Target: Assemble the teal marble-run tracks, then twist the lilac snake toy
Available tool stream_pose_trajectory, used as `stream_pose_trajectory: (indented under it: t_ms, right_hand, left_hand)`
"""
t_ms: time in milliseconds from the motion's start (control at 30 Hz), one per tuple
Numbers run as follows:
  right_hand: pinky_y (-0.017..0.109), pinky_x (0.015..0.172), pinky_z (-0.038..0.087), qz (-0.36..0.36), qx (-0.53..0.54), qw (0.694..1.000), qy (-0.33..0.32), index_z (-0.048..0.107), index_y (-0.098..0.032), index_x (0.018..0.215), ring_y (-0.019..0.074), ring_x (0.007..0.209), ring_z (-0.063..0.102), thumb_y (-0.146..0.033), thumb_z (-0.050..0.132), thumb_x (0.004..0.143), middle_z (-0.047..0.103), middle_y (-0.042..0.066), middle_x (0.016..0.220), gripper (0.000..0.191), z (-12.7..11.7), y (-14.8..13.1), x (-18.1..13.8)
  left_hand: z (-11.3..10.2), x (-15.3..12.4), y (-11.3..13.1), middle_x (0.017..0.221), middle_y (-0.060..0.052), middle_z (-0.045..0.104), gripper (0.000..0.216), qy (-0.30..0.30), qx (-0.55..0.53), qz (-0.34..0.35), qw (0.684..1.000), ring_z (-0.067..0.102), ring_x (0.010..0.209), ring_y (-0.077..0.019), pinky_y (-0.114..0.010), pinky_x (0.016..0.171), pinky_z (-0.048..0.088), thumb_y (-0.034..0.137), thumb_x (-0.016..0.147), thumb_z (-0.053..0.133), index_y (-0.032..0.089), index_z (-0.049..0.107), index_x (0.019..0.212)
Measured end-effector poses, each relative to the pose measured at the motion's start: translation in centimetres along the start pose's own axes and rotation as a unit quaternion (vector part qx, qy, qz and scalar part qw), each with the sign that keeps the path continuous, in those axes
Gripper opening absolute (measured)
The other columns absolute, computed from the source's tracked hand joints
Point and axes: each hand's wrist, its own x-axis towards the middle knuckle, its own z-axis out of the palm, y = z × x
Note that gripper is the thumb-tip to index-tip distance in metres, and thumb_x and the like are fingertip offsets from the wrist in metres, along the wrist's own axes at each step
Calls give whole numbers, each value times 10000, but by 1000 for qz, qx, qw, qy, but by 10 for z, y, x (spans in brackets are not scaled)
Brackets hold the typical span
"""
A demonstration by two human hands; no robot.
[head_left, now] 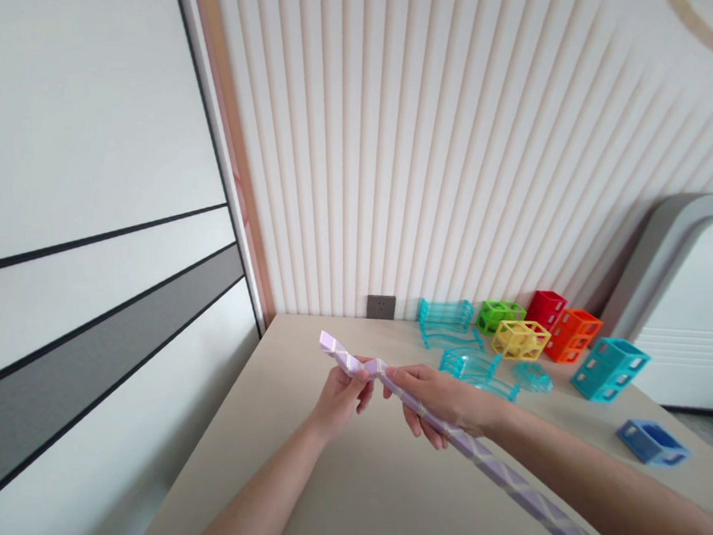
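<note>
A long lavender snake puzzle with pale seams between its wedge-shaped segments runs from the middle of the view to the lower right edge. Its far end is bent and points up to the left. My left hand pinches it just behind that bent end. Close beside, my right hand is wrapped around the straighter stretch, thumb on top and fingers curled under it. Both hands hold it above the table. The near end passes out of view at the bottom.
Teal transparent plastic racks lie along the back right of the table. Around them are green, yellow, red, orange, teal and blue open plastic blocks. A dark socket sits on the ribbed wall.
</note>
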Motion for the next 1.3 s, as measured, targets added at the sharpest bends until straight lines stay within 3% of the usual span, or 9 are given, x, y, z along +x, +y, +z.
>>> stream_pose_trajectory:
  t_ms: [333,467,633,733,800,1033,1133,1200,1300]
  right_hand:
    - [171,296,382,-10,-139,990,24,527,-221,1005,106,291,500,-586,311,978,512,-90,455,426,-7,2,1]
    - [155,327,341,-49,-233,968,74,535,-217,961,89,314,507,-547,309,990,519,-82,489,401,-3,0,-1]
    - [192,435,308,-75,-418,891,161,555,-212,967,96,430,576,-457,342,1012,602,-34,598,327,4,-6,-5]
    - [232,500,277,-95,-531,816,208,576,-220,959,143,618,655,-455,390,1009,663,13,714,305,8,-10,-9]
    - [252,509,248,-86,-563,794,215,578,-226,964,167,665,670,-469,383,1012,671,21,729,315,10,-13,-13]
    - [270,506,221,-91,-558,797,212,542,-228,1002,179,657,673,-449,341,1024,665,13,702,299,13,-11,-20]
    - [269,502,236,-104,-540,808,213,518,-214,1010,173,647,672,-417,306,1031,665,21,715,294,13,-10,-19]
    - [254,483,261,-103,-508,831,203,509,-204,1008,152,598,659,-397,286,1031,657,22,711,296,12,-10,-19]
    - [212,426,304,-80,-421,888,169,488,-208,1012,113,451,600,-443,240,1029,616,-15,636,342,10,-11,-19]
  left_hand:
    - [0,-1,-9,652,44,538,525,5,4,-14,1000,487,370,-62,-188,368,264,629,836,612,128,624,993]
    - [5,-1,-9,583,39,540,560,18,-4,-35,999,451,332,-59,-189,353,230,683,829,571,125,615,842]
    - [7,-2,-10,409,40,436,675,30,-3,-54,998,376,300,-51,-202,356,195,756,815,511,143,510,533]
    - [6,-3,-12,373,28,422,697,22,-6,-62,998,375,302,-57,-208,359,197,760,814,510,149,484,478]
    - [5,-3,-13,397,25,446,689,14,-15,-69,997,396,306,-64,-209,357,212,773,784,538,147,499,500]
    - [7,-2,-16,475,57,458,611,5,-57,-67,996,367,341,-55,-199,343,242,759,751,601,165,504,644]
    - [9,-2,-13,521,72,466,590,9,-77,-53,996,355,371,-58,-193,348,258,740,732,644,163,561,824]
    - [10,-3,-11,548,75,470,571,17,-89,-45,995,358,388,-59,-190,355,264,702,752,658,163,570,919]
    - [10,-3,-8,534,68,460,510,22,-85,-41,995,362,392,-55,-192,364,256,662,801,636,159,551,802]
